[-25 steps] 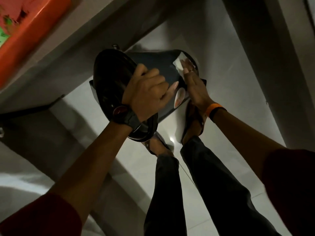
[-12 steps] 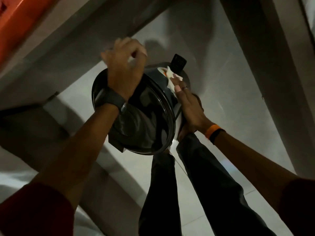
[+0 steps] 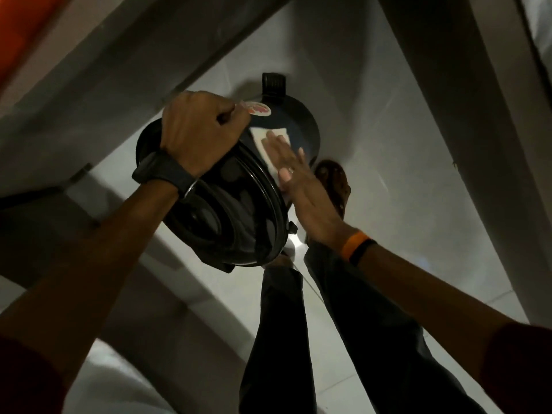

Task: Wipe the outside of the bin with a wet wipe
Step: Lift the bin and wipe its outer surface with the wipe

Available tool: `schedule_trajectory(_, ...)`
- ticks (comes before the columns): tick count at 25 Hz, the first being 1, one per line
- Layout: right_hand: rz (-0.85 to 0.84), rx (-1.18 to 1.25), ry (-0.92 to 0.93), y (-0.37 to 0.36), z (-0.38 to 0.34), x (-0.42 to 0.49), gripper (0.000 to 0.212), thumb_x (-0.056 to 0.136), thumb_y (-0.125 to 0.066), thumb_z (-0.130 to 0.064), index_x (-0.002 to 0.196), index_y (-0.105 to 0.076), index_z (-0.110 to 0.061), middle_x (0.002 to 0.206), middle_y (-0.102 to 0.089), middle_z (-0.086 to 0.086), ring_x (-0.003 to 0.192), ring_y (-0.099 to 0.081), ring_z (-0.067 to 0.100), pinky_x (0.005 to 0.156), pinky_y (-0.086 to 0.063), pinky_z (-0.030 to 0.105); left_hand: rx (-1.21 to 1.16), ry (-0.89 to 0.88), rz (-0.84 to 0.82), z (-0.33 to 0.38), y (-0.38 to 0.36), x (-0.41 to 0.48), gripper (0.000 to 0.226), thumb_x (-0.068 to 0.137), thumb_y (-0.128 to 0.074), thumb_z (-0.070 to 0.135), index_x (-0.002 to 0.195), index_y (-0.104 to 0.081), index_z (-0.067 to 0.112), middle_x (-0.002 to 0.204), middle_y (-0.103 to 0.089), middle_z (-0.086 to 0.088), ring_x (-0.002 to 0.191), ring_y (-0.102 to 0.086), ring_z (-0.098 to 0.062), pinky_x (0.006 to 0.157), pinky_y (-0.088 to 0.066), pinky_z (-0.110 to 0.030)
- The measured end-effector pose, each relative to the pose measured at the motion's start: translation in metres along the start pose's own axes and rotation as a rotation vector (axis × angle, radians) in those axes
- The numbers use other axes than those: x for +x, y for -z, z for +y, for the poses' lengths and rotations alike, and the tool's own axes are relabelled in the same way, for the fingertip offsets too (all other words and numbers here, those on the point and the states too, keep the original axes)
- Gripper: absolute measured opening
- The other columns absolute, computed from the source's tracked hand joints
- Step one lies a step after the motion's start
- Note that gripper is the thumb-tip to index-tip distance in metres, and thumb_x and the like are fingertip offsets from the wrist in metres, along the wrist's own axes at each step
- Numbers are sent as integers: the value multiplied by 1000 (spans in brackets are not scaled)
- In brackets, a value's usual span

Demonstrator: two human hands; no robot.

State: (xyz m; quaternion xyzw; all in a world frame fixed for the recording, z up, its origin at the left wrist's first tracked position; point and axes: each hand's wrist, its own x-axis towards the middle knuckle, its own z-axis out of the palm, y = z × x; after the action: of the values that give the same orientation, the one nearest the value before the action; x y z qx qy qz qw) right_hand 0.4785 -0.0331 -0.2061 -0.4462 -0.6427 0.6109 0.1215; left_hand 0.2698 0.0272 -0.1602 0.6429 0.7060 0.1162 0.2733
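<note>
A black pedal bin (image 3: 239, 216) is held up off the floor and tilted, its lid toward me and its pedal (image 3: 273, 82) pointing away. My left hand (image 3: 200, 132) is clenched on the bin's upper rim beside a round sticker (image 3: 258, 108). My right hand (image 3: 295, 174) lies flat, fingers together, and presses a white wet wipe (image 3: 268, 147) against the bin's dark side wall. Part of the wipe is hidden under my fingers.
Pale tiled floor (image 3: 388, 174) lies below. My legs in dark trousers (image 3: 343, 324) and a sandalled foot (image 3: 334, 183) stand under the bin. A grey ledge or counter edge (image 3: 119, 85) runs at the left, with an orange object (image 3: 21, 40) at the top-left corner.
The bin has turned in my hands, its pedal swinging to the far side. My left hand shifted to the upper rim. My right hand slid the wipe along the side wall.
</note>
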Motion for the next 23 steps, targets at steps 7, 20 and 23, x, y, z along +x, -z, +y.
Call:
schedule_trajectory(7,61,51,-266,19,1,22,50,110,-19,-32,159,-20,-23,170,-13,-3,159,-8,18,130,2,43,-322,196,60,-27,-3,-7,51,96,-55,24,47,-49,13,46,-45,6,44,-37,-9,48,-30,-23)
schedule_trajectory(20,105,-146,-578,65,43,64,52,111,-15,-39,160,-19,-25,171,-14,1,159,-9,20,130,1,38,-250,122,83,-3,-11,8,58,101,-45,25,51,-50,-6,46,-48,-18,43,-45,-35,52,-46,-45)
schedule_trajectory(23,103,56,-323,32,-11,48,51,109,-22,-39,155,-35,-22,163,-33,-5,154,-21,6,130,-6,32,-369,115,140,7,-10,19,59,102,-40,19,51,-55,-6,45,-51,-12,43,-50,-24,58,-48,-41)
